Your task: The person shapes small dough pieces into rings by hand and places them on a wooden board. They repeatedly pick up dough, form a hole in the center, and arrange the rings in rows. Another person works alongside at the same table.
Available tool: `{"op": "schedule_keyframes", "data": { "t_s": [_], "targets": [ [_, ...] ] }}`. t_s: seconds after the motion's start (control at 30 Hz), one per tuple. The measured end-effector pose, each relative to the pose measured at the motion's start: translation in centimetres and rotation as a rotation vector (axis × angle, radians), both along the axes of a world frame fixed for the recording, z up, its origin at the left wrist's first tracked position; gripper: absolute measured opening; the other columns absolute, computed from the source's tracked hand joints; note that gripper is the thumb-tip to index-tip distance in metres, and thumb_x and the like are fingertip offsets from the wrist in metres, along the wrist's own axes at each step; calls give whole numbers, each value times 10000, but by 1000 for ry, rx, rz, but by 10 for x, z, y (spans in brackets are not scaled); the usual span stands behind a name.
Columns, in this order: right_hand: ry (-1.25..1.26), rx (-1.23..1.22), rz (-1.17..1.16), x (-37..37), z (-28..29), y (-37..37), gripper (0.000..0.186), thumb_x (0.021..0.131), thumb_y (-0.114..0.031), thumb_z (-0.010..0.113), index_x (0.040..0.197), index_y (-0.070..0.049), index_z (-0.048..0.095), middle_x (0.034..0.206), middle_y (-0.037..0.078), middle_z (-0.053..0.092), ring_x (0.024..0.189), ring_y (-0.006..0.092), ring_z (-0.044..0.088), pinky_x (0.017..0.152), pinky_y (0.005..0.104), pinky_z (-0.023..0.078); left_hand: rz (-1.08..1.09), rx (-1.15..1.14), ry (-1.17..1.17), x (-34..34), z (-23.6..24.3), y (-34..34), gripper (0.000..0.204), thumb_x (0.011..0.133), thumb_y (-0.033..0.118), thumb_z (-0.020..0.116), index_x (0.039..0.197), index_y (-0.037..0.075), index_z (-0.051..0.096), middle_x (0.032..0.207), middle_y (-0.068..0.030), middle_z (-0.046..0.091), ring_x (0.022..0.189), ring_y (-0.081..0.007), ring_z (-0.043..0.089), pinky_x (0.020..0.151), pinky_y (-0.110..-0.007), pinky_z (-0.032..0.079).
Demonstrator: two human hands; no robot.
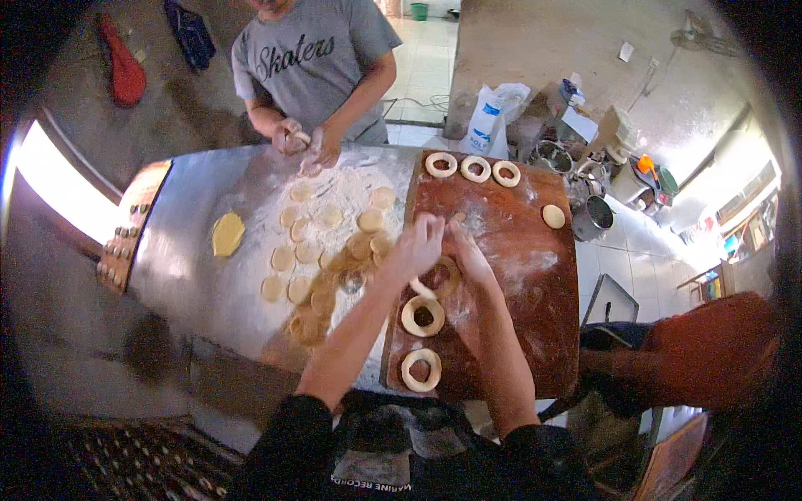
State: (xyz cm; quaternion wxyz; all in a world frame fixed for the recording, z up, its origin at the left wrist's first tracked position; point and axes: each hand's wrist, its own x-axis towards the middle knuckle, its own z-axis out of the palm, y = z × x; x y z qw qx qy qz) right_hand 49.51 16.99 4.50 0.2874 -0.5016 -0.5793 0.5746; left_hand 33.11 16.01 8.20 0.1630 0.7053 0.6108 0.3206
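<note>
Over the wooden board, my left hand (420, 245) is closed, and a strip of dough (423, 290) sticks out below its heel. My right hand (469, 255) is beside it, fingers pressed together and fingertips nearly meeting the left hand's. A small pale bit of dough (459, 216) shows just beyond the right fingertips; whether it belongs to the strip is unclear. Under my wrists lies a shaded dough ring (444, 274). Nearer me on the board are two more rings, one dough ring (423, 316) above another dough ring (421, 370).
Three dough rings (476, 169) line the far edge of the wooden board (535, 317); a dough disc (553, 217) lies at right. Several flat rounds (309, 250) cover the floured metal table (180, 250), with yellow dough (227, 234) left. A co-worker (311, 75) handles dough opposite; another person (702, 355) is at right.
</note>
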Motion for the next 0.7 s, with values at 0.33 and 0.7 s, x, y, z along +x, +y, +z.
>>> {"op": "schedule_keyframes", "data": {
  "t_s": [0.33, 0.7],
  "targets": [
    [-825, 682, -147, -5, -72, 34, 934, 833, -518, 757, 1502, -16, 341, 1406, 235, 548, 1343, 461, 454, 1105, 554, 362, 67, -309, 331, -26, -38, -20, 896, 736, 367, 811, 1480, 121, 375, 1284, -297, 521, 1205, -542, 523, 994, -611, 470],
    [-826, 509, 48, -65, -21, 19, 598, 872, -509, 661, 1310, -108, 595, 1356, 196, 589, 1275, 430, 515, 1100, 581, 356, 173, -272, 167, -101, -43, -42, 626, 907, 273, 636, 1433, 35, 396, 1241, -366, 567, 1149, -498, 593, 982, -524, 490]
  ]
}}
